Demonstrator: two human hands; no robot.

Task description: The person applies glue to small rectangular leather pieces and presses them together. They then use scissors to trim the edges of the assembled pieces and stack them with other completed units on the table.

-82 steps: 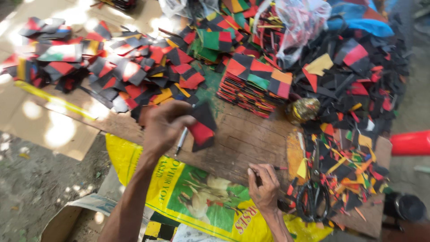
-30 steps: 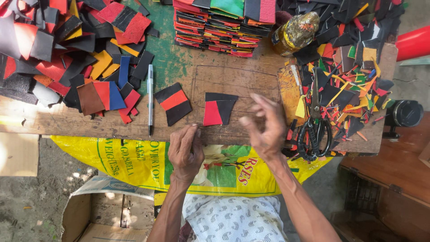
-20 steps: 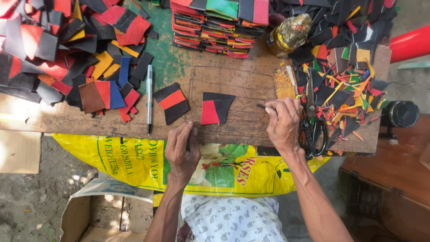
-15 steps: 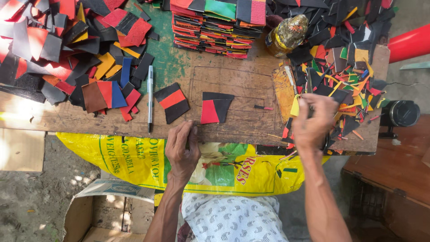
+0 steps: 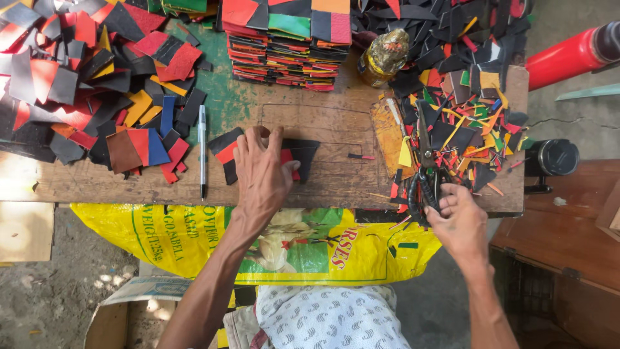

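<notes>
My left hand [image 5: 261, 174] lies flat, fingers spread, on two black-and-red leather pieces [image 5: 223, 152] in the middle of the wooden board [image 5: 329, 129], pressing on the right one [image 5: 302, 152]. My right hand [image 5: 457, 216] is at the board's right front edge, its fingers closing around the black handles of a pair of scissors [image 5: 425, 168] that lies among coloured offcuts [image 5: 465, 123]. A pen [image 5: 202, 152] lies left of the pieces.
Neat stacks of cut pieces [image 5: 287, 42] stand at the back, a loose heap [image 5: 84, 84] at the left, a yellow glue bottle [image 5: 384, 57] beside the stacks. A yellow sack [image 5: 161, 236] hangs below the board. A red cylinder [image 5: 568, 55] lies far right.
My left hand has moved up from the board's front edge onto the two pieces. My right hand has come down from the offcuts to the scissors' handles.
</notes>
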